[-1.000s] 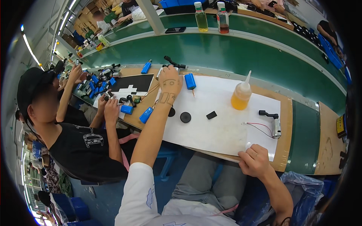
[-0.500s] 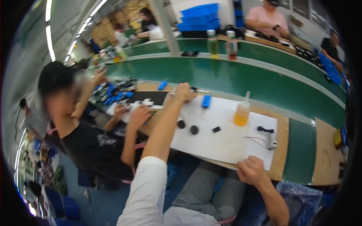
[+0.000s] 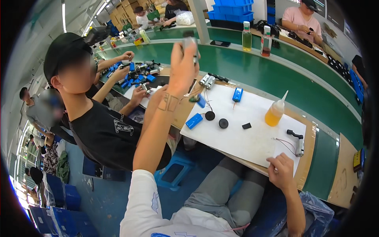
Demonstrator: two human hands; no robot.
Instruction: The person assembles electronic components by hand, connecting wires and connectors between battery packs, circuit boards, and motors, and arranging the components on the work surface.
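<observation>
My left hand (image 3: 183, 73) is raised over the far left of the white paper, closed round a grey, dark-topped cylindrical part (image 3: 190, 38) smeared by motion. Below the wrist a blue battery pack with a greenish piece (image 3: 200, 100) appears in mid-air; whether it hangs from the held part I cannot tell. Another blue battery pack (image 3: 194, 121) lies at the paper's left edge, beside two black discs (image 3: 223, 123). My right hand (image 3: 281, 170) rests at the near right edge, fingers loosely bent and apart, holding nothing visible. Close to it lies a silver cylinder with wires (image 3: 300, 146).
Silver cylinders (image 3: 207, 81), a blue battery pack (image 3: 237, 94), a small black rectangle (image 3: 246, 126) and a squeeze bottle of orange liquid (image 3: 274, 114) are on the paper (image 3: 256, 144). A co-worker (image 3: 114, 126) sits close on my left, near a battery pile (image 3: 138, 77).
My left hand has lifted from the far edge of the paper with the cylindrical part. A blue battery pack now shows at the paper's left edge. My right hand's fingers have loosened.
</observation>
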